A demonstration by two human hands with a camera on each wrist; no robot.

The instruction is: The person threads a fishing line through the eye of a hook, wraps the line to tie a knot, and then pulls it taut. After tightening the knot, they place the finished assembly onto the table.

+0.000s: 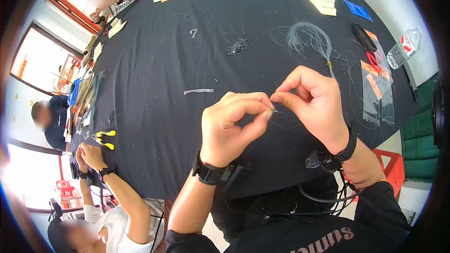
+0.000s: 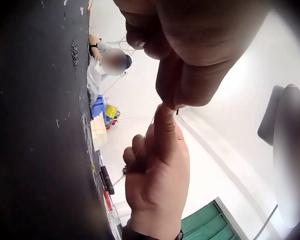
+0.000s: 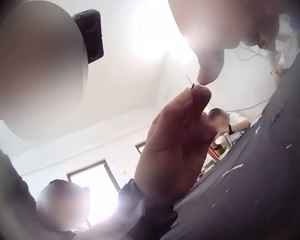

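Note:
The left hand (image 1: 232,124) pinches a tiny dark piece (image 3: 193,86) between thumb and index fingertip; it looks like a small hook, with a short line end (image 3: 189,79) sticking out. Close beside it, the right hand (image 1: 311,107) has thumb and index finger together on a thin clear line (image 2: 151,125). The fingertips of both hands nearly meet above the black cloth. A loop of line hangs below them in the head view. How the line lies around the small piece is too small to tell.
On the black tablecloth (image 1: 154,65) lie a pile of hooks (image 1: 240,45), a coiled line bundle (image 1: 307,37), a clear strip (image 1: 198,91), yellow-handled cutters (image 1: 107,139), red-handled scissors (image 1: 372,61) and plastic packets (image 1: 370,103). A bottle (image 1: 404,49) lies at the right edge. Other people sit at the left.

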